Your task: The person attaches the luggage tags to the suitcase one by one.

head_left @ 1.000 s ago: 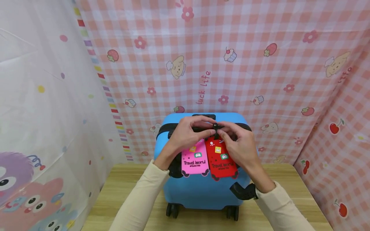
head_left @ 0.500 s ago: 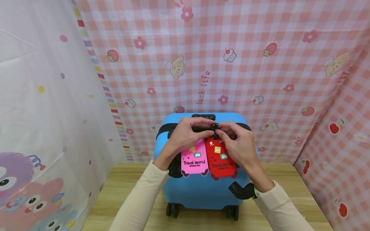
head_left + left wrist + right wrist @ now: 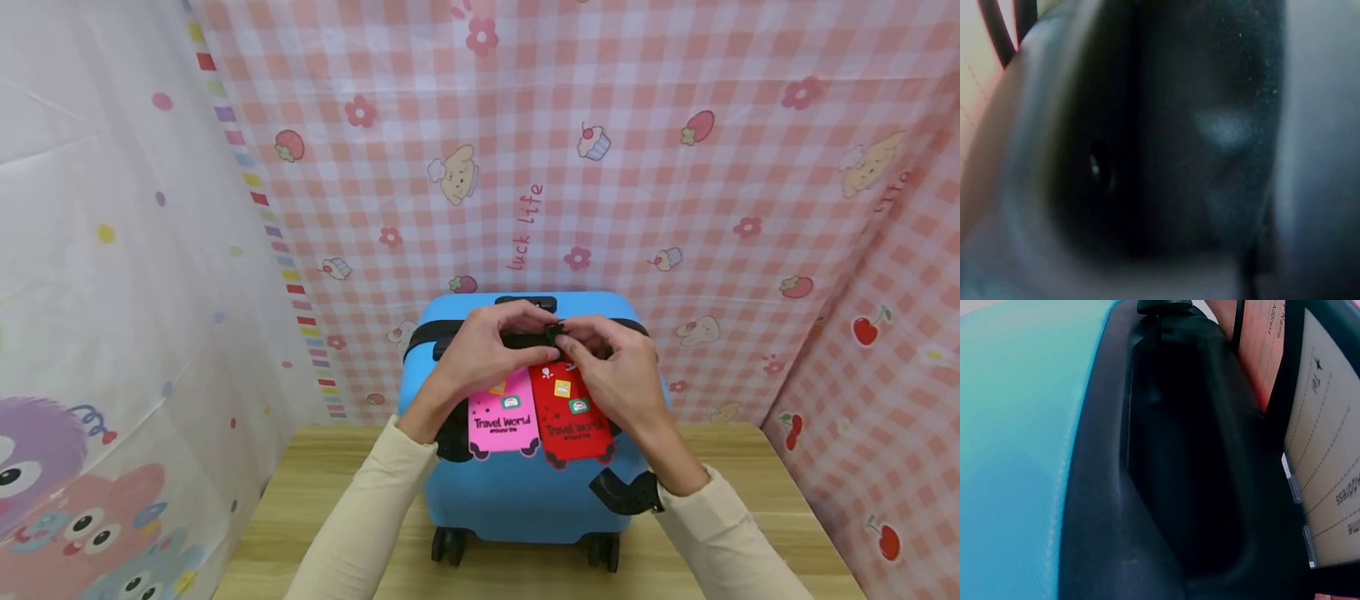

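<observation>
A red luggage tag (image 3: 573, 429) and a pink luggage tag (image 3: 502, 425) hang side by side in front of the blue suitcase (image 3: 528, 500). My right hand (image 3: 628, 373) pinches the red tag's black strap (image 3: 554, 333) near its top between thumb and fingers. From the other side, my left hand (image 3: 491, 348) holds the same strap area, its curled fingers above and thumb below. Printed backs of the tags, such as a cream label (image 3: 1329, 437), show in the right wrist view beside a black handle recess (image 3: 1179, 456). The left wrist view is mostly dark and blurred.
The suitcase stands on a wood-grain table (image 3: 330, 500), a black belt (image 3: 431, 332) around it and a black top handle (image 3: 527, 302) at the back. A black wrist mount (image 3: 626, 492) hangs from the right sleeve. A pink checked curtain (image 3: 637, 192) rises behind.
The left thumb has shifted slightly down and the black strap between the fingertips has turned a little. Both hands and the tags otherwise stay in place; the view drifts slightly.
</observation>
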### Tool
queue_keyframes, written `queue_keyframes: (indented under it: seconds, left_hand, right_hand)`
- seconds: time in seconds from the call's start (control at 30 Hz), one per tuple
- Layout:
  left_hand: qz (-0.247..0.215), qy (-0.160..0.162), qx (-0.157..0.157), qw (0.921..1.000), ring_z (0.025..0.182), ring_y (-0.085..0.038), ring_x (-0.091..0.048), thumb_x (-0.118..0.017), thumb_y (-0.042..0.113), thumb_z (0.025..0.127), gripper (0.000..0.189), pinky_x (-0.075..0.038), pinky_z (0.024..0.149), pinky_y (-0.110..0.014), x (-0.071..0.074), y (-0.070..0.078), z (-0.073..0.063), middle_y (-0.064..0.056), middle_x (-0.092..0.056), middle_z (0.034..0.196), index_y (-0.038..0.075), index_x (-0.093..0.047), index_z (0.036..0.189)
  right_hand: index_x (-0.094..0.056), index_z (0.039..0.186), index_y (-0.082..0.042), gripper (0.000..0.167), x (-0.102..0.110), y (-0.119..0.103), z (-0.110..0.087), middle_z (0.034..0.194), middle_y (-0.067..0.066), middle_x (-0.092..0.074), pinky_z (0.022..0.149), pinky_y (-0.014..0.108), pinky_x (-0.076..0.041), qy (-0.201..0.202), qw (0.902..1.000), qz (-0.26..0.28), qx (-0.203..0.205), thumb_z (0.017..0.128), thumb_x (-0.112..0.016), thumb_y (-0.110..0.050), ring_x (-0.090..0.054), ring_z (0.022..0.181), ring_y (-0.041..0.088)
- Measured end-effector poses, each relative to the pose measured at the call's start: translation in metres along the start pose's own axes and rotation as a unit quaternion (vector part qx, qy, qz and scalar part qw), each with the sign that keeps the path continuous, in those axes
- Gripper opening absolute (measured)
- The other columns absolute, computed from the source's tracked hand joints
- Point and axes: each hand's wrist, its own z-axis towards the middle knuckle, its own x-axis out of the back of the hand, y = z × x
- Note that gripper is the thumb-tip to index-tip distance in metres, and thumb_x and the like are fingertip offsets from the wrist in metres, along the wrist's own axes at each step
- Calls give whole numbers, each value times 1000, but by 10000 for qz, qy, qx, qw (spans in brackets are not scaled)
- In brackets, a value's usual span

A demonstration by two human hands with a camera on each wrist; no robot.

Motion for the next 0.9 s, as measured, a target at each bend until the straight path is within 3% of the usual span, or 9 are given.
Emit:
queue_keyframes:
  seconds: [0.53, 0.9]
  left_hand:
    - [286, -9, -119, 9995, 95, -9, -66, -75, 17, 88, 30, -52, 90, -26, -2, -2, 1, -2, -72, 108, 10, -68, 116]
    - [400, -15, -2, 9992, 97, -9, -66, -74, 17, 90, 27, -52, 91, -26, -2, 0, 2, -1, -72, 108, 12, -68, 116]
  right_hand:
    - [-75, 102, -5, 13, -3, -1, -2, 81, 5, -72, 63, 18, -50, 49, 9999, -111, -52, 91, -71, -11, -62, 68, 12]
    - [-73, 103, -4, 12, -3, -2, -2, 78, 5, -69, 58, 20, -47, 17, 9999, -93, -67, 92, -70, -10, -57, 64, 12]
